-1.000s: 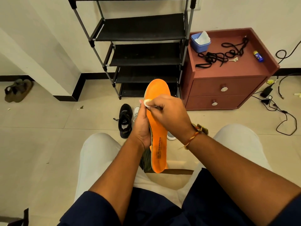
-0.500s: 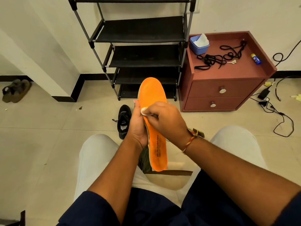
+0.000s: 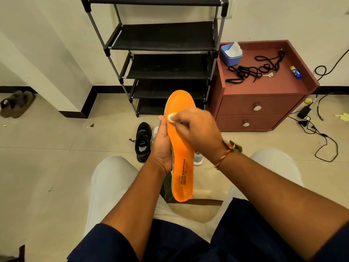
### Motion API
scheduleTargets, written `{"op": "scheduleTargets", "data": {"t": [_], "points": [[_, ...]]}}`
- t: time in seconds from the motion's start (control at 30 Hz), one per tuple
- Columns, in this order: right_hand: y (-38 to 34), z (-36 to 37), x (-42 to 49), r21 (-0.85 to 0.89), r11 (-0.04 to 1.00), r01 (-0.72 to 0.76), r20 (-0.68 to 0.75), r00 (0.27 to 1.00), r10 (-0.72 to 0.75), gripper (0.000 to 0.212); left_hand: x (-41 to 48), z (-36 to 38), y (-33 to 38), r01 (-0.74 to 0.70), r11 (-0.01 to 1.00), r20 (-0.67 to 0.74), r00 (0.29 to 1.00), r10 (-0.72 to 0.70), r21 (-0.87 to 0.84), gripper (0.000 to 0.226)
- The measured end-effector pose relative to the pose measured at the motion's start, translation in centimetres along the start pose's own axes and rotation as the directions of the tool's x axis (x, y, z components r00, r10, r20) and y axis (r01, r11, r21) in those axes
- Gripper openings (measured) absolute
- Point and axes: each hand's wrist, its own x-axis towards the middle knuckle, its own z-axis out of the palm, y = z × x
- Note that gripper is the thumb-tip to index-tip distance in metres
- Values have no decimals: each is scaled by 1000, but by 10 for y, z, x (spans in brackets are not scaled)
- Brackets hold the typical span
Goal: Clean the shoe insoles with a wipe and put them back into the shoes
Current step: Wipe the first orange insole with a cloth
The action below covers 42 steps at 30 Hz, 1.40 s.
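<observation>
An orange insole point(image 3: 181, 154) stands nearly upright in front of my knees, toe end up, with "AIR cushion" printed near its heel. My left hand point(image 3: 162, 146) grips its left edge at the middle. My right hand point(image 3: 196, 129) presses a small white wipe point(image 3: 171, 117) against the insole's upper left part. A dark olive piece, possibly a second insole point(image 3: 167, 188), shows behind the orange one below my left hand. On the floor beyond stand a black shoe point(image 3: 143, 141) and a grey-white shoe point(image 3: 197, 158), the latter mostly hidden.
A black shoe rack point(image 3: 166, 40) stands against the wall. Right of it a red-brown drawer cabinet point(image 3: 264, 103) carries a blue tub of wipes point(image 3: 230, 53), black laces point(image 3: 253, 69) and a small tube. Cables point(image 3: 321, 137) lie on the floor right; sandals point(image 3: 16, 104) far left.
The insole and both hands stay together in much the same pose; the wipe has slid slightly along the insole's upper left part. The view shifted a little.
</observation>
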Motion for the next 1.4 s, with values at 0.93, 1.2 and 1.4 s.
{"op": "scheduleTargets", "data": {"t": [0.93, 1.2, 1.4], "points": [[29, -20, 38, -62, 982, -178, -142, 976, 168, 14, -2, 10, 3, 27, 996, 31, 999, -30, 89, 78], [-6, 15, -26, 27, 999, -19, 78, 997, 16, 10, 1, 0, 9, -23, 1000, -15, 1000, 23, -7, 95], [16, -3, -11, -97, 994, 54, 132, 990, -41, 13, 3, 3, 6, -31, 999, 10, 999, 31, -11, 84]]}}
